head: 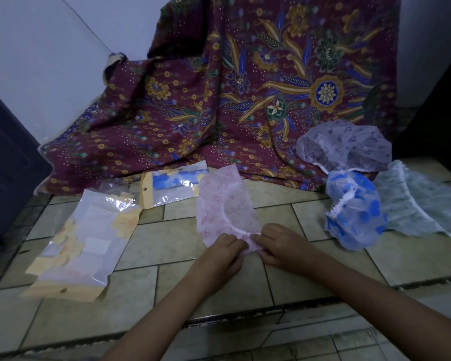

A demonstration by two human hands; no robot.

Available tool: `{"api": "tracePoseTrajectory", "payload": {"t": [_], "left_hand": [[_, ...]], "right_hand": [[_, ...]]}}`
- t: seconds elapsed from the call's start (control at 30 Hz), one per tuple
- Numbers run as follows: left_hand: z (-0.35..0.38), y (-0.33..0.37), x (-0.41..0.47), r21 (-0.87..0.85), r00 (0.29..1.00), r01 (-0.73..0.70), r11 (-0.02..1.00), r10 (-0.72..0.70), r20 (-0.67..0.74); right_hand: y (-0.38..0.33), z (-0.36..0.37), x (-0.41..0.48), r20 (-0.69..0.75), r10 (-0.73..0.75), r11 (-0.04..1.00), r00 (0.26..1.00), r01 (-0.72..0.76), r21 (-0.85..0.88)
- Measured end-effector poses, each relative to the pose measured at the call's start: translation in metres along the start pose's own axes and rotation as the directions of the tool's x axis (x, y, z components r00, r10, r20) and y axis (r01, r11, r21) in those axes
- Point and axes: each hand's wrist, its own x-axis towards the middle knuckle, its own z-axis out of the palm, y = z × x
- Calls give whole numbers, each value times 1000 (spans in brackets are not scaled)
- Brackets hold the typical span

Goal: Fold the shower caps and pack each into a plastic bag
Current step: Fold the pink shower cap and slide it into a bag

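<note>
A pink shower cap (224, 204) lies folded into a crescent on the tiled floor in the middle of the head view. My left hand (223, 256) and my right hand (279, 247) both pinch its near end, fingertips almost touching. To the right lie a blue-flowered cap (354, 217), a lilac cap (344, 147) and a pale green cap (414, 207). On the left, a plastic bag (175, 188) holds a folded blue cap, and a stack of plastic bags (81, 243) with yellow print lies nearer to me.
A maroon batik cloth (232, 95) drapes down the wall and onto the floor behind the caps. A dark door (5, 178) stands at the left. A tiled step edge (245, 313) runs across under my forearms.
</note>
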Motion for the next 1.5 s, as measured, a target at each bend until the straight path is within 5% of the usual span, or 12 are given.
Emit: {"api": "tracePoseTrajectory", "payload": {"t": [0.1,0.3,0.63,0.73,0.87,0.97,1.07,1.17,1.5], "left_hand": [[-2,1,3,-30,1000,23,999,-23,-12],[-8,-3,8,-155,977,167,974,-184,-104],[1,-1,20,-249,844,407,879,-466,-266],[5,-1,18,-107,842,454,885,-465,-274],[3,2,17,405,883,464,788,-372,-288],[4,-3,20,495,941,299,816,-164,-297],[8,-11,17,367,975,76,927,9,-223],[6,-21,13,245,987,11,969,29,-159],[-9,-35,-5,-75,998,52,996,-55,-34]], "right_hand": [[1,0,5,38,35,995,999,-39,92],[-1,-6,11,51,439,795,897,-414,443],[-10,7,25,-3,642,695,767,-579,426],[-11,10,26,34,617,738,786,-593,323],[-15,15,27,-45,529,847,848,-530,-28],[-17,18,27,-120,364,890,924,-383,-249],[-14,18,25,-119,244,913,962,-270,-305],[-10,20,20,-136,146,937,980,-181,-299],[-3,14,-1,-73,125,976,989,-136,-172]]}}
